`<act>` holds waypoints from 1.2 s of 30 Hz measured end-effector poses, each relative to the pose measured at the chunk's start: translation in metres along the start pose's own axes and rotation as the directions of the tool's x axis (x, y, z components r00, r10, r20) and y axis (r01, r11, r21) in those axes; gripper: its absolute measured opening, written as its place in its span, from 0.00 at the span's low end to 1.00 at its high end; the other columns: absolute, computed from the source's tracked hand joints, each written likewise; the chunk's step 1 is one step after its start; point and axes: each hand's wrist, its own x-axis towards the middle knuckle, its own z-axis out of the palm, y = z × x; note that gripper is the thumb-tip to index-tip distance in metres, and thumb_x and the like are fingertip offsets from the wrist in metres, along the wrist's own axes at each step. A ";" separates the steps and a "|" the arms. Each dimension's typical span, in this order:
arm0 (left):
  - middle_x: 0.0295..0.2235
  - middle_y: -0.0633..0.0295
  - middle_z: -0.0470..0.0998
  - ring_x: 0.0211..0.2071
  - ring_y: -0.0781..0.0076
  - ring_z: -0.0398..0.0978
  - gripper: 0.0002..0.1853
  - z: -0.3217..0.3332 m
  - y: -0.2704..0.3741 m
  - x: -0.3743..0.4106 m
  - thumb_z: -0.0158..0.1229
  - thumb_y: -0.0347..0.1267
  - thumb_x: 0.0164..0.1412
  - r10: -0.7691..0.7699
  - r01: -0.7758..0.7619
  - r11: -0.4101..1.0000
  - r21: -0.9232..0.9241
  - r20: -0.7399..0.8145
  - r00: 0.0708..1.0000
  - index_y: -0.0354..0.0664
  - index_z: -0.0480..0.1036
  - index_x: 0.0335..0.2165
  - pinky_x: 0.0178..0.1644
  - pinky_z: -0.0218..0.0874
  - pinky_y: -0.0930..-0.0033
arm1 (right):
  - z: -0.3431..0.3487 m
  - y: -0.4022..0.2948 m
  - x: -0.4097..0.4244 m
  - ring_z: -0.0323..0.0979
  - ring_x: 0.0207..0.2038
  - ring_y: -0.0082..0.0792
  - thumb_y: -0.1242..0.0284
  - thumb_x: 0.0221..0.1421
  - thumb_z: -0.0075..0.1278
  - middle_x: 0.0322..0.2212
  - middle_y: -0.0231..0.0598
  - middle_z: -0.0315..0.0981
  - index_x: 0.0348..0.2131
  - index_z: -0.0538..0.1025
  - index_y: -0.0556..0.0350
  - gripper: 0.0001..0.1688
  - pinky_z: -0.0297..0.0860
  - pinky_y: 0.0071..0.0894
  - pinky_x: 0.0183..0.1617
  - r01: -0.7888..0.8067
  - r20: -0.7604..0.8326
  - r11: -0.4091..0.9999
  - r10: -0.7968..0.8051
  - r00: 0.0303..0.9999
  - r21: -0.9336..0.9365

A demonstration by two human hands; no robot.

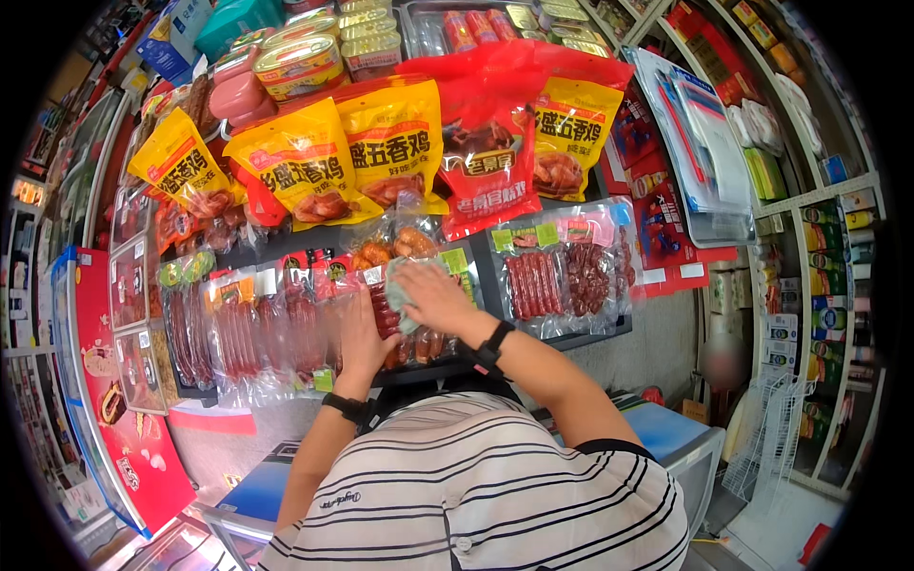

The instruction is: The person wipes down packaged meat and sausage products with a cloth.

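My right hand [433, 294] presses a folded grey-green cloth [401, 303] onto a clear vacuum pack of red sausages [384, 314]. My left hand [363, 341] lies on the left part of that pack, its fingers pointing away from me and its thumb towards the cloth. To the left lie several clear packs of long sausages [237, 335]. Just beyond my hands is a clear pack with browned meat [414, 243]. Farther right, a pack of thin red sausages [532, 285] lies beside one of dark meat pieces [588, 278].
Yellow bags [391, 143] and a red bag [489, 157] of packed chicken stand behind. Stacked food tins [300, 64] are beyond them. Clear plastic boxes [136, 357] line the left side. Plastic sleeves [707, 157] lie at the right, near stocked shelves [807, 203]. A wire basket [767, 435] stands lower right.
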 end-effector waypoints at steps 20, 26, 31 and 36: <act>0.52 0.46 0.65 0.54 0.46 0.61 0.53 -0.020 0.009 0.019 0.77 0.42 0.33 0.102 -0.122 0.981 0.152 0.133 0.986 0.29 0.61 0.55 0.61 0.55 0.55 | 0.011 0.009 -0.082 0.48 0.67 0.48 0.72 0.53 0.54 0.66 0.49 0.46 0.61 0.61 0.57 0.38 0.52 0.46 0.68 -0.304 -0.099 0.951 0.308 0.946 0.057; 0.59 0.44 0.59 0.59 0.42 0.56 0.59 -0.026 0.016 0.019 0.76 0.47 0.33 0.214 -0.252 0.947 0.198 0.194 0.957 0.35 0.57 0.60 0.63 0.51 0.50 | 0.038 0.041 -0.138 0.59 0.61 0.56 0.74 0.53 0.52 0.60 0.58 0.57 0.56 0.66 0.65 0.31 0.59 0.41 0.63 -0.535 -0.271 0.744 0.654 0.706 0.400; 0.65 0.42 0.48 0.64 0.37 0.49 0.66 -0.014 0.017 0.023 0.79 0.44 0.27 0.310 -0.348 0.933 0.089 0.288 0.906 0.44 0.53 0.64 0.64 0.46 0.39 | 0.031 0.036 -0.136 0.74 0.42 0.34 0.65 0.59 0.54 0.42 0.41 0.77 0.51 0.71 0.65 0.26 0.68 0.33 0.48 -0.529 0.020 0.321 0.841 0.541 0.786; 0.65 0.41 0.48 0.65 0.37 0.47 0.63 -0.006 0.011 0.023 0.78 0.41 0.28 0.316 -0.365 0.922 0.127 0.298 0.901 0.44 0.53 0.64 0.64 0.47 0.37 | -0.008 0.007 -0.119 0.74 0.39 0.24 0.65 0.56 0.56 0.38 0.36 0.78 0.46 0.76 0.65 0.23 0.70 0.29 0.43 -0.430 0.213 0.053 0.810 0.547 0.901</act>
